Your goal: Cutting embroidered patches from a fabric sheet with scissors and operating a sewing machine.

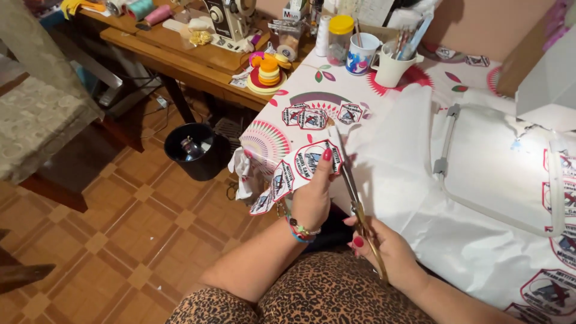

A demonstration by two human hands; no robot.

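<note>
- My left hand (312,201) is pinching a strip of embroidered patches (298,170) — held at the table's (336,90) edge.
- My right hand (384,246) is squeezing gold scissors (355,195) — blades are touching the strip.

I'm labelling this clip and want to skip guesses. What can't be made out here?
Head view:
- Right hand: fingers hidden by the scissors handles.
- Embroidery hoop: right side cut off by the frame edge.
- Black bin: contents too small.
- Left hand: palm hidden; the patch strip covers its fingers.
</note>
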